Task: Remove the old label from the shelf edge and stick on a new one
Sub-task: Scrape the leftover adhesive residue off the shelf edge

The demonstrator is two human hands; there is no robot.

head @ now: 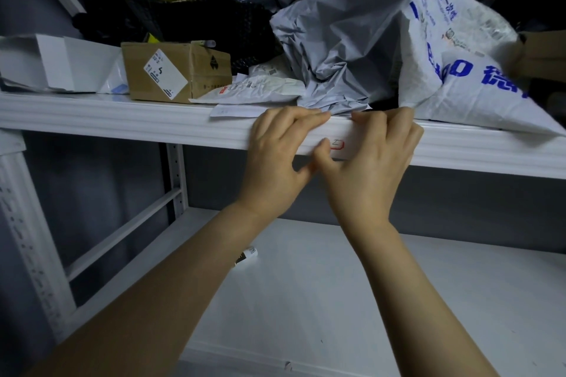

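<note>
Head view: the label (pixel 337 144) is located on the front face of the shelf edge (pixel 153 128), long axis along it, between the left hand (pixel 277 147) and the nearer right hand (pixel 375 159), both gripping the shelf edge with fingers curled over its top.

Smooth white-painted metal shelf (pixel 122 119), faintly glossy. Matt brown cardboard box (pixel 174 70). Crinkled grey plastic bag (pixel 343 40), dull sheen. White sack (pixel 459 76), perhaps woven plastic. Matt paper label (pixel 338 146).
</note>
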